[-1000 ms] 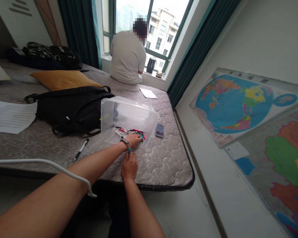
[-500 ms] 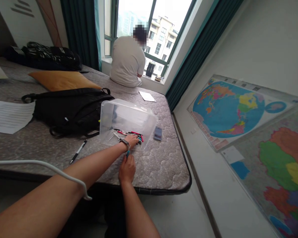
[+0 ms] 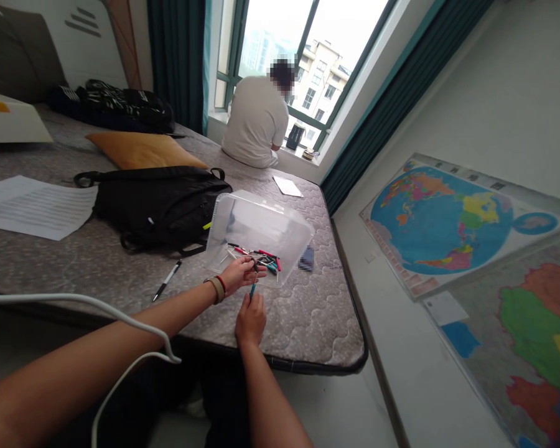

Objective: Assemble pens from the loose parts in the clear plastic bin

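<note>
A clear plastic box (image 3: 261,227) lies tipped on its side on the grey mattress (image 3: 308,311), with several coloured pens (image 3: 266,258) spilled at its mouth. My left hand (image 3: 239,274), a band on its wrist, is pulled back just in front of the box with fingers closed on a small dark pen piece. My right hand (image 3: 251,318) sits just below it, closed on a teal pen (image 3: 252,290) that points up toward the left hand.
A black backpack (image 3: 158,202) lies left of the box, a loose pen (image 3: 167,281) in front of it and a dark phone (image 3: 307,259) to the box's right. Papers (image 3: 37,205), an orange cushion (image 3: 142,150) and a seated person (image 3: 256,121) by the window are farther back. Maps (image 3: 448,218) cover the right wall.
My left hand has drawn back out of the pen pile holding a small piece, now meeting the teal pen in my right hand. The view has shifted slightly.
</note>
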`<action>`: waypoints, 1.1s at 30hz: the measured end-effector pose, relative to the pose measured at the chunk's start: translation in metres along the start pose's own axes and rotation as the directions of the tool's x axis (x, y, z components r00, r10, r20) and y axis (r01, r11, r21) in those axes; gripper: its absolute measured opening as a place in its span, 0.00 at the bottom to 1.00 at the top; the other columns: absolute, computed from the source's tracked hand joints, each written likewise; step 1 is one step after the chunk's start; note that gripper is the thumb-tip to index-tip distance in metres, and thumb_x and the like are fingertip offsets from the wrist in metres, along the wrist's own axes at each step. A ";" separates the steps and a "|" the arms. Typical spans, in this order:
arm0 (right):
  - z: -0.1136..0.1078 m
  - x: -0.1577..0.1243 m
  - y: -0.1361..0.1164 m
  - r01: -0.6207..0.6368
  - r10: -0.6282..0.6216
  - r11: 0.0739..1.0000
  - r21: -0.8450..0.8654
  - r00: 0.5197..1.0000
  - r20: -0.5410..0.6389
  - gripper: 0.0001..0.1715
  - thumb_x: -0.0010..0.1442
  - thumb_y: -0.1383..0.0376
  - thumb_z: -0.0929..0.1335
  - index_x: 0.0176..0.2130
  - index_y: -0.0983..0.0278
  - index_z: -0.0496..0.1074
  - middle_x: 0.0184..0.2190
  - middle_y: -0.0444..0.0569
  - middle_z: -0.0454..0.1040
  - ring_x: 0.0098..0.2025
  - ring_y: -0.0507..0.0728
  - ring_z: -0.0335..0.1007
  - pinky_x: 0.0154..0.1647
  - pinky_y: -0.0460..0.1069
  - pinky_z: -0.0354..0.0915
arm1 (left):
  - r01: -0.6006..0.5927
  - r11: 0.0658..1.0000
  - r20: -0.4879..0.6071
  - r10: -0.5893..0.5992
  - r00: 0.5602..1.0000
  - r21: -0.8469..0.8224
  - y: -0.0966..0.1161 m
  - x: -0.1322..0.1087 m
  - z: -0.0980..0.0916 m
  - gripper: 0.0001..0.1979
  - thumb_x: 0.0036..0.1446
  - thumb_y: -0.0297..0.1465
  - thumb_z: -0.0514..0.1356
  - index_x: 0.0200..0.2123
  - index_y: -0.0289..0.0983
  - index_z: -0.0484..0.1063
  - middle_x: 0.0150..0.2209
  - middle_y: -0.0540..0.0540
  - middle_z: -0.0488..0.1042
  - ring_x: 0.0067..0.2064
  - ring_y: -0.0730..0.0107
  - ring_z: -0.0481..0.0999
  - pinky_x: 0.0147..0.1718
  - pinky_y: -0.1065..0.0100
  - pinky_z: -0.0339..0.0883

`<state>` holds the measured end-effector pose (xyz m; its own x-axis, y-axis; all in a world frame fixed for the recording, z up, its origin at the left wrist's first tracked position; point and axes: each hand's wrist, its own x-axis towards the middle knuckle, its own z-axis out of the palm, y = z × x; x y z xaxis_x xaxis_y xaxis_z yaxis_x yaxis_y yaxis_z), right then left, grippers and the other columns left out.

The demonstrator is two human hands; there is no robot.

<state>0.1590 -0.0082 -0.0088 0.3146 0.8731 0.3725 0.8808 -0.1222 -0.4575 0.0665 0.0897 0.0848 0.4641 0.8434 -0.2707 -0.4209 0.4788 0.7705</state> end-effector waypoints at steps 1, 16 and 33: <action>-0.001 0.000 -0.001 0.001 -0.001 1.000 -0.004 1.000 0.001 0.21 0.71 0.58 0.53 0.41 0.62 0.69 0.38 0.54 0.72 0.40 0.61 0.69 0.38 0.52 0.60 | 0.011 1.000 -0.008 -0.011 1.000 -0.027 -0.001 -0.004 0.001 0.12 0.59 0.38 0.60 0.40 0.39 0.61 0.48 0.38 0.78 0.47 0.60 0.80 0.42 0.63 0.72; 0.000 0.000 -0.002 0.023 -0.023 1.000 -0.018 1.000 -0.001 0.22 0.71 0.58 0.52 0.42 0.62 0.70 0.38 0.56 0.71 0.40 0.62 0.69 0.39 0.53 0.61 | 0.033 0.999 -0.073 -0.032 0.997 0.009 0.007 -0.004 0.007 0.15 0.57 0.41 0.61 0.39 0.40 0.61 0.43 0.41 0.80 0.45 0.59 0.81 0.41 0.63 0.69; 0.000 0.000 -0.003 0.024 -0.024 0.997 -0.075 1.000 0.009 0.20 0.71 0.59 0.53 0.41 0.63 0.69 0.38 0.55 0.72 0.39 0.62 0.70 0.37 0.52 0.60 | -0.024 0.991 -0.071 0.034 0.997 0.134 0.006 -0.004 0.009 0.21 0.52 0.45 0.64 0.40 0.40 0.61 0.36 0.43 0.80 0.35 0.62 0.81 0.37 0.63 0.68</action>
<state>0.1562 -0.0078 -0.0068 0.2904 0.8801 0.3756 0.9122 -0.1360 -0.3865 0.0692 0.0867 0.0962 0.3930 0.8743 -0.2849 -0.3237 0.4215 0.8471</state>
